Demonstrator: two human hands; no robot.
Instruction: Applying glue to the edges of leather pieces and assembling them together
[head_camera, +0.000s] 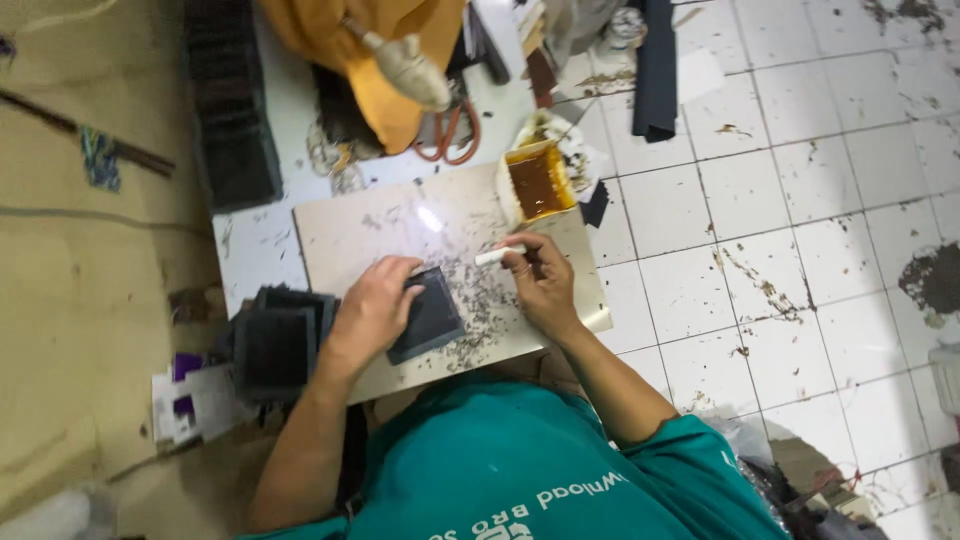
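A dark square piece (428, 315), flat and matte like leather or card, lies tilted near the middle of the pale tile slab (380, 225) set on the floor. Grey scrapings are scattered over the slab just beside the piece, towards the slab's far edge. The left hand (372, 310) lies flat on the piece's near-left corner, fingers spread and pressing it down rather than gripping. The right hand (540, 285), at the slab's right edge, pinches a small white stick (497, 257) between thumb and fingertips (chalk or a short tool, I cannot tell which). A stack of similar dark pieces (278, 345) sits at the slab's left edge, and a tub of brown glue (538, 180) at its far right corner.
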